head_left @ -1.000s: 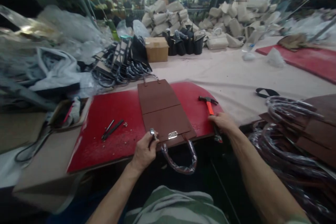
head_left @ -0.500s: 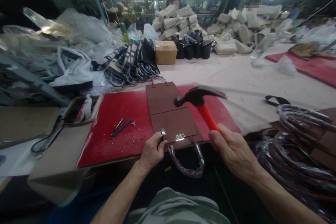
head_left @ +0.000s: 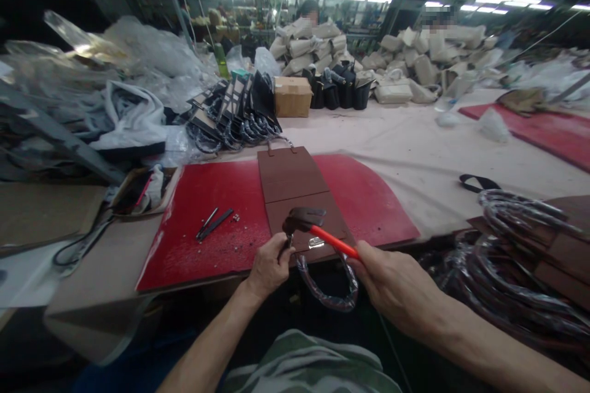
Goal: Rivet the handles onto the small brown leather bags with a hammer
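A brown bag panel (head_left: 295, 175) lies flat across the red board (head_left: 207, 190), with a plastic-wrapped handle (head_left: 328, 299) hanging over the near edge. Close to that edge a shiny metal clasp plate (head_left: 316, 243) sits on the panel. My left hand (head_left: 270, 264) pinches a small upright metal punch (head_left: 288, 242) at the panel's near left part; its lower end is hidden by my fingers. In my right hand (head_left: 391, 282) is a claw hammer (head_left: 304, 219) with an orange handle, its head right at the top of the punch.
Left on the board are thin metal rods (head_left: 214, 224) and small loose bits (head_left: 236, 218). Wrapped handles and brown panels (head_left: 502, 270) are heaped at the right. Behind stand black bag parts (head_left: 230, 113), a cardboard box (head_left: 292, 97) and piled beige bags (head_left: 313, 43).
The hammer has swung down and left from its raised position to the top of the punch. My left hand has stayed in nearly the same place.
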The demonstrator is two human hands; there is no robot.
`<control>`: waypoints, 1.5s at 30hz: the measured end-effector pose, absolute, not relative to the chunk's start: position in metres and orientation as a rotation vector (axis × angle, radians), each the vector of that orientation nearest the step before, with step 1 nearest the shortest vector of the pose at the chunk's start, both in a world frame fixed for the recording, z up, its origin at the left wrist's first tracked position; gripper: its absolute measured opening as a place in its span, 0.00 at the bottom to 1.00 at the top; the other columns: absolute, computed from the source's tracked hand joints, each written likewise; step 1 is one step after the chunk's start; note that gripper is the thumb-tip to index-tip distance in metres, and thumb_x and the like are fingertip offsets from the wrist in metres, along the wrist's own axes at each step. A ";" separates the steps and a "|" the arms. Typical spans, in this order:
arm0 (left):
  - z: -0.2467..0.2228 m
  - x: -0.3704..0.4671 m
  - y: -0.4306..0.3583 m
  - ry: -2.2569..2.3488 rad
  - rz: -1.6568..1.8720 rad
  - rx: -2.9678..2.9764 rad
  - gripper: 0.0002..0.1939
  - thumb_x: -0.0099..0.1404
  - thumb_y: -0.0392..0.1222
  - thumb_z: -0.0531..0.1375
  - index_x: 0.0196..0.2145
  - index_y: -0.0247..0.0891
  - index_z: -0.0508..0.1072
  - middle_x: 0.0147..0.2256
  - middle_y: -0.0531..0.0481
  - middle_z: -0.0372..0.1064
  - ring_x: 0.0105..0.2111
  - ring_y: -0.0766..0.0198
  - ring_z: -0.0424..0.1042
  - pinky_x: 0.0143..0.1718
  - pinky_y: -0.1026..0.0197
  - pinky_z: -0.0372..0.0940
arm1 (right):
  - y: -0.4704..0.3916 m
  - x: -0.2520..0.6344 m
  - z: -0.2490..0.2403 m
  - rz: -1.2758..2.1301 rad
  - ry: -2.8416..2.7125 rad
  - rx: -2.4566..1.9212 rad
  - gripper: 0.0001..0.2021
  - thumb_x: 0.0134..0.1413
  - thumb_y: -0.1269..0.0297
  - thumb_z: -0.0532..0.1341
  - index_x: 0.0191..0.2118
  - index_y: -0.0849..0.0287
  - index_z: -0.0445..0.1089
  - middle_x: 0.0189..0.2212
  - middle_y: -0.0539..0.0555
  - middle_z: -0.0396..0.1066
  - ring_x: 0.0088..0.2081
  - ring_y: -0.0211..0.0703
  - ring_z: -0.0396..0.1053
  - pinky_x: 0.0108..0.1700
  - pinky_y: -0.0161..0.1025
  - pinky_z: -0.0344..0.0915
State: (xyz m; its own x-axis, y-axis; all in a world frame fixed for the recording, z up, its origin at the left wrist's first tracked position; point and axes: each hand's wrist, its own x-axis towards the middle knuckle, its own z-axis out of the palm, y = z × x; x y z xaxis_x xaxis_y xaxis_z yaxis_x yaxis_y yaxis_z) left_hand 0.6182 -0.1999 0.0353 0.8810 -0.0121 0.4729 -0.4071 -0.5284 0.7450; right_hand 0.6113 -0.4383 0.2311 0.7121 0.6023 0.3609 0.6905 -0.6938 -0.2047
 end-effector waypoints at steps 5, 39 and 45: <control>0.033 0.618 -0.199 -0.298 0.533 2.095 0.05 0.69 0.35 0.56 0.41 0.39 0.71 0.39 0.46 0.76 0.39 0.61 0.77 0.40 0.62 0.71 | -0.437 0.612 0.239 -0.580 -0.875 -2.406 0.11 0.71 0.66 0.50 0.32 0.56 0.59 0.20 0.45 0.59 0.18 0.33 0.56 0.22 0.33 0.50; 0.032 0.611 -0.192 0.006 0.429 2.007 0.12 0.70 0.46 0.57 0.44 0.37 0.75 0.45 0.43 0.79 0.47 0.57 0.79 0.52 0.53 0.74 | -0.446 0.622 0.088 0.152 0.276 -2.538 0.09 0.67 0.59 0.57 0.40 0.60 0.66 0.36 0.56 0.74 0.36 0.45 0.72 0.38 0.40 0.58; 0.057 0.618 -0.162 0.413 0.355 1.983 0.21 0.64 0.58 0.59 0.44 0.39 0.77 0.42 0.44 0.80 0.44 0.54 0.79 0.52 0.51 0.73 | -0.442 0.621 0.071 0.405 0.292 -1.781 0.14 0.58 0.52 0.58 0.36 0.59 0.63 0.26 0.50 0.70 0.24 0.38 0.69 0.26 0.34 0.60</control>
